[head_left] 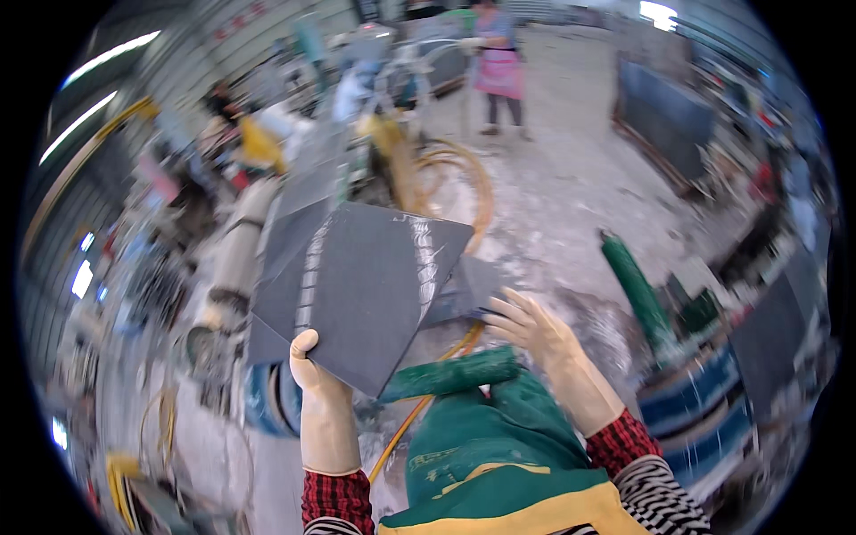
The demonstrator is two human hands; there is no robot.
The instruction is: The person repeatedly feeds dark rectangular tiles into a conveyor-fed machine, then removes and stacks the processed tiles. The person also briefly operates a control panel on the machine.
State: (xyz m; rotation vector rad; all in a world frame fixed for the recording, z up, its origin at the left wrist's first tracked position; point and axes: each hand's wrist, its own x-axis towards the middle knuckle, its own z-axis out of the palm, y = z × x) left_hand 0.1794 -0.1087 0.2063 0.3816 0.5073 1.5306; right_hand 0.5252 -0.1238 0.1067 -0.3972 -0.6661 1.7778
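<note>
A dark grey flat slab (366, 285), tilted, with two rows of pale marks along its sides, is held at its near corner by my left hand (325, 406). The thumb of that cream-gloved hand lies over the slab's edge; the other fingers are hidden beneath. To the right of the slab, my right hand (546, 343), also gloved, has its fingers stretched and apart with nothing in them. More grey slab pieces (281, 259) show under and behind the held one. Just in front of my green apron (499, 437) lies a green cylinder (459, 373).
Another green cylinder (637, 290) leans at the right, above blue drum-like shapes (700, 401). A large dark slab (664, 116) stands farther back. Yellow hose (477, 178) loops over the floor. A person in a pink apron (499, 71) stands ahead; blurred machinery fills the left.
</note>
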